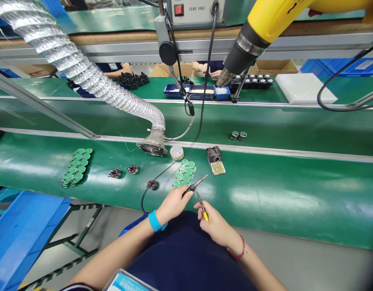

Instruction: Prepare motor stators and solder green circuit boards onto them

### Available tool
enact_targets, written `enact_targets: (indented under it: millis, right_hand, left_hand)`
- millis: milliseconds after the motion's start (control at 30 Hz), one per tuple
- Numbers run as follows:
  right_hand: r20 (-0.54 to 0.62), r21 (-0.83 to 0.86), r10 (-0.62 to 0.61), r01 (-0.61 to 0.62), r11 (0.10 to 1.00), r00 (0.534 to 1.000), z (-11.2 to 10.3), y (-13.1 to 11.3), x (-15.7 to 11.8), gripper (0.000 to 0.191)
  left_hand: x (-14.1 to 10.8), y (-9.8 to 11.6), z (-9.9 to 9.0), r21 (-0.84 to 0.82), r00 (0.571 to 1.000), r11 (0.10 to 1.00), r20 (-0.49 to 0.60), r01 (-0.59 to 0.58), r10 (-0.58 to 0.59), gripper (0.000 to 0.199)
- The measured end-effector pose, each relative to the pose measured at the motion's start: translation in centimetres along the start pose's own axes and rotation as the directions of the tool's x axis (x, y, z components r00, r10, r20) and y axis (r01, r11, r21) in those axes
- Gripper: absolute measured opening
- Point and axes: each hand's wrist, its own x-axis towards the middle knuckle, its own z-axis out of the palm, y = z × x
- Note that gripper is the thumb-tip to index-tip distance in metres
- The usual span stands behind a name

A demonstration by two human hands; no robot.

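Observation:
My left hand (174, 202), with a blue wrist strap, is closed around the dark grip of a soldering iron (196, 184), its metal tip angled up to the right. Just right of it, my right hand (215, 223) holds a slim pointed metal tool with a yellow handle (203, 208); its exact kind is unclear. Beyond my left hand lies a cluster of round green circuit boards (185, 173). A small motor-like part with a dark ring of windings (152, 184) sits to the left. Past the iron's tip stands an iron holder with a yellowish sponge (217, 167).
A silver extraction duct (153, 143) hangs over the green bench (265, 194). More green boards (77, 167) and two wound parts (115, 173) lie left. Overhead is a yellow power tool (262, 28). A solder-coloured roll (177, 152) sits near the duct. Co-workers' hands (204, 70) show across.

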Motion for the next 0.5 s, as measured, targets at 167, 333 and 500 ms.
enact_targets:
  millis: [167,333,500]
  right_hand:
    - [0.074,0.018,-0.145,0.144,0.989,0.987,-2.0,-0.9,-1.0,0.045]
    - [0.249,0.064,-0.211,0.201,0.977,0.945,-3.2,-1.7,-1.5,0.057]
    - [0.31,0.01,-0.266,0.277,0.961,0.913,-3.9,-1.9,-1.7,0.055]
  left_hand:
    - [-1.2,0.9,-1.6,-0.453,0.886,0.85,0.462,0.268,-0.033,0.047]
    - [-1.7,0.3,-1.9,-0.618,0.625,0.462,0.764,0.636,0.162,0.046]
    - [-1.4,-0.5,-1.2,-0.618,0.54,0.34,0.785,0.709,0.303,0.05]
